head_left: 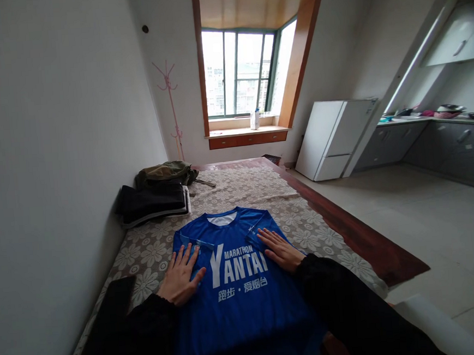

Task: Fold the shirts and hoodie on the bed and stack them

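Observation:
A blue T-shirt (247, 313) with white "Marathon Yantai" lettering lies front side up on a table, its neck pointing away from me. Both short sleeves are folded inward over the chest. My left hand (181, 275) rests flat with fingers spread on the shirt's left side, just below the folded left sleeve (197, 243). On the other side, my right hand (281, 249) lies flat, its fingertips at the folded right sleeve (255, 229). Neither hand grips anything. Dark sleeves and shadow hide the shirt's lower edges.
A patterned tablecloth (246, 187) covers the dark red wooden table (391, 258). Folded black cloth (152, 200) and an olive backpack (165, 173) lie by the left wall. A dark flat object (119, 296) is near my left forearm. Farther off stand a pink coat rack (171, 103) and a white fridge (332, 137).

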Tool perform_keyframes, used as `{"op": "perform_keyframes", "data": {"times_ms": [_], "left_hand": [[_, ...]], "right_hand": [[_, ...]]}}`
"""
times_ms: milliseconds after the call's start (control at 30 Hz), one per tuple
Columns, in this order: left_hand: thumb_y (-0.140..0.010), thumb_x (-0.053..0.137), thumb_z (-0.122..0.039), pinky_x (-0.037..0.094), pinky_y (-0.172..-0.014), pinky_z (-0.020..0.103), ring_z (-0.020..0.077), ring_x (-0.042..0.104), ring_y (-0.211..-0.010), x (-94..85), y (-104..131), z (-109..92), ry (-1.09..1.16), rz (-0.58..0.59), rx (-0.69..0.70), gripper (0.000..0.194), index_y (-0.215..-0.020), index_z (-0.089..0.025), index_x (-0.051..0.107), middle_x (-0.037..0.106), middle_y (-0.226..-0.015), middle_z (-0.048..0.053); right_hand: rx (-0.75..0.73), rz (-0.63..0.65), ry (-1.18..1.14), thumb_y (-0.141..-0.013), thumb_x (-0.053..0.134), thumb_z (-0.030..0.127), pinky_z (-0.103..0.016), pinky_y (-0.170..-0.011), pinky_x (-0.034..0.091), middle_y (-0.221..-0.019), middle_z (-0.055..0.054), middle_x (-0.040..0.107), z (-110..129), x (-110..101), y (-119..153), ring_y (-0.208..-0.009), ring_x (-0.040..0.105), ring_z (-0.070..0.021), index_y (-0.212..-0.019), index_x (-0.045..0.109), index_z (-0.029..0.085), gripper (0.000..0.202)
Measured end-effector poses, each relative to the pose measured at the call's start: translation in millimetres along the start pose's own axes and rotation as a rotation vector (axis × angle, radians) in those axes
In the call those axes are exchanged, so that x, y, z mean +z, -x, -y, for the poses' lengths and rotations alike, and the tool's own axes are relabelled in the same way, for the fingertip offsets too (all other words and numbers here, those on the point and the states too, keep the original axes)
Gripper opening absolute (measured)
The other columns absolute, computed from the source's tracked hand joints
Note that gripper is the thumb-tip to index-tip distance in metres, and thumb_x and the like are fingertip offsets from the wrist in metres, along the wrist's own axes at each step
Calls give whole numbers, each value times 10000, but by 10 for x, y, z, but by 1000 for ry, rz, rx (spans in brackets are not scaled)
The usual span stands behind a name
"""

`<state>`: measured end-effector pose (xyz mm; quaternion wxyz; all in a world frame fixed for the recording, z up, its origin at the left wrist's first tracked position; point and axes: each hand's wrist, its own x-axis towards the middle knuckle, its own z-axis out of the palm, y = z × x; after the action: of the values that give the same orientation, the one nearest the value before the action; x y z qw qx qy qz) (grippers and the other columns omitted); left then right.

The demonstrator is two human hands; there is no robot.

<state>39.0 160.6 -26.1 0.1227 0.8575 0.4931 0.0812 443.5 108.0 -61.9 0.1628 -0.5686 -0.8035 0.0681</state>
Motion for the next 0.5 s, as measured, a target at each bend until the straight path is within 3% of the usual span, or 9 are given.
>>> {"op": "perform_keyframes", "data": {"times_ms": [100, 200, 333, 500], "left_hand": [[-996, 377, -502, 233, -1243, 603, 325, 229, -1559, -130, 221, 23, 77, -93, -3, 603, -1532, -236, 457, 368, -1655, 91], [-957, 467, -449, 344, -1222, 515, 284, 414, -1479, -191, 618, 71, 154, -165, -20, 510, -1427, -281, 575, 511, -1564, 53], [-875, 544, -361, 475, -1123, 451, 258, 621, -1260, -154, 1065, 131, 210, -212, -142, 395, -1240, -301, 682, 662, -1352, 31], [-872, 512, -408, 543, -986, 420, 248, 689, -1044, -123, 1127, 103, 290, -248, -313, 347, -1140, -267, 683, 709, -1193, 53]], "right_hand": [[-48, -194, -124, -979, 358, 215, -489, -1228, 340, -1525, -76, 540, 37, -233, 205, -1447, 449, -249, -1470, 525, 238, 520], [80, -324, -135, -920, 392, 149, -460, -1102, 493, -1295, -77, 682, 49, -402, 563, -1246, 619, -254, -1310, 645, 258, 478], [213, -305, -45, -916, 478, 206, -451, -993, 551, -1122, -68, 716, 40, -397, 956, -1079, 669, -264, -1172, 686, 274, 337], [278, -230, 55, -919, 517, 300, -453, -1036, 510, -1211, -77, 688, 3, -244, 1041, -1154, 637, -280, -1228, 654, 283, 338]]}}
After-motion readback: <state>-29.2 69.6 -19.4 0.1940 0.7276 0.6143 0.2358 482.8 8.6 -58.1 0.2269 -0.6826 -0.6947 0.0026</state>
